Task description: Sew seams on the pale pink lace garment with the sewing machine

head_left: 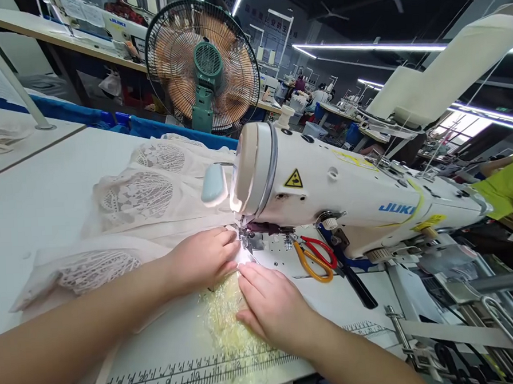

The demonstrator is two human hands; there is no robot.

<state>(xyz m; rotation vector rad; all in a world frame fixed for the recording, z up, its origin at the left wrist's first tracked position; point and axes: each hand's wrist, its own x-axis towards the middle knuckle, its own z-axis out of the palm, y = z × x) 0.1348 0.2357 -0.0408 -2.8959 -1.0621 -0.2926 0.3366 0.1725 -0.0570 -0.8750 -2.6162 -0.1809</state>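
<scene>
Lace fabric [228,314] — under both hands, flat

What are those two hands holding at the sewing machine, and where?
Neither grips anything: left hand presses the cream fabric flat beside the needle; right hand presses the yellowish lace.
</scene>
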